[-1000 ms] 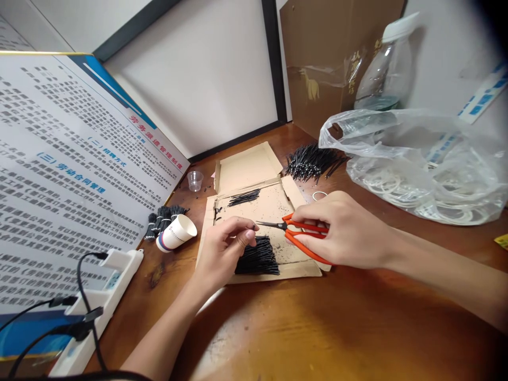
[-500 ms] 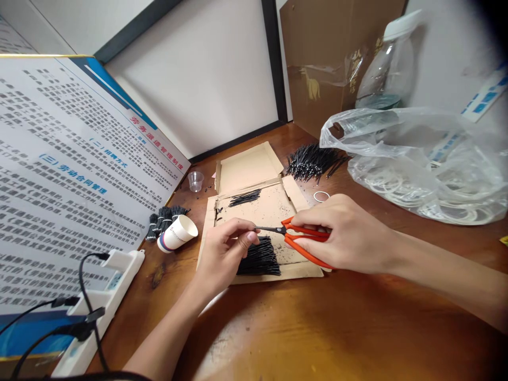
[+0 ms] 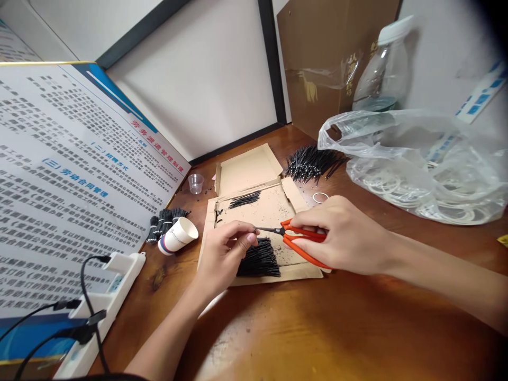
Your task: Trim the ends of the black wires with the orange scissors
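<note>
My right hand (image 3: 337, 235) grips a pair of scissors with orange handles (image 3: 305, 254), its dark blades pointing left. The blade tips meet the fingertips of my left hand (image 3: 228, 251), where thumb and forefinger are pinched together. Whatever small piece lies in that pinch is too hidden to name. Below the blades, a thick row of short black wire-like strips (image 3: 262, 259) lies on an opened flat cardboard box (image 3: 286, 211). A smaller group of black strips (image 3: 245, 199) rests further back on the same cardboard, among dark crumbs.
A tipped paper cup (image 3: 178, 235) lies beside tied black bundles (image 3: 161, 225) on the left. Behind are a clear plastic cup (image 3: 196, 183) and a loose black pile (image 3: 311, 164). At right stand a plastic bag of white rings (image 3: 416, 185) and a bottle (image 3: 384, 69). A power strip (image 3: 115, 301) is near left.
The view has shifted slightly. Both hands stay nearly in place, with the scissor tips still at the left fingertips; the handles look a little closer together.
</note>
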Demonstrator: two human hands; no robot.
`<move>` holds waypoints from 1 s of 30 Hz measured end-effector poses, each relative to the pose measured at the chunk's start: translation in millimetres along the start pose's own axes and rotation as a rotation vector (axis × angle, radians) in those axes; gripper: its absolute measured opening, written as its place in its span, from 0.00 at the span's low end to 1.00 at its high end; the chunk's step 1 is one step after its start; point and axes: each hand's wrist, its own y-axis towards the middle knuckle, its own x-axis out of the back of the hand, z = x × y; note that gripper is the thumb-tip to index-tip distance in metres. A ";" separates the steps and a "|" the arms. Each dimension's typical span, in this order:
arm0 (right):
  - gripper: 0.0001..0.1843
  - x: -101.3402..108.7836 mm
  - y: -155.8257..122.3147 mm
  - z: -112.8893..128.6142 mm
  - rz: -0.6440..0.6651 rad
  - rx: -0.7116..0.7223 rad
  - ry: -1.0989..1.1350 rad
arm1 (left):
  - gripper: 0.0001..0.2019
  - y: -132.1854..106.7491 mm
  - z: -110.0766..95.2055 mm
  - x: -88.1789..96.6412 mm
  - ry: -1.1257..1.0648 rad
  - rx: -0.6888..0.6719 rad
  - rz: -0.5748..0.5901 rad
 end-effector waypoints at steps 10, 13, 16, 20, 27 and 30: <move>0.14 4.6 5.6 -11.8 -0.129 -0.085 -0.037 | 0.06 66.5 41.2 14.5 0.703 -0.126 0.060; 0.15 4.3 8.7 -18.9 -0.129 -0.100 -0.060 | 0.09 98.5 53.8 10.7 0.771 -0.121 0.097; 0.16 4.8 10.6 -24.4 -0.155 -0.115 -0.058 | 0.08 112.9 59.1 6.5 0.837 -0.104 0.115; 0.16 6.8 10.5 -25.3 -0.181 -0.098 -0.070 | 0.08 90.8 52.6 8.0 0.874 -0.101 0.125; 0.14 5.4 8.2 -20.5 -0.124 -0.102 -0.068 | 0.08 31.1 33.9 12.9 0.793 -0.147 0.357; 0.13 2.6 7.1 -21.3 -0.121 -0.106 -0.079 | 0.07 30.2 34.5 10.3 0.780 -0.173 0.402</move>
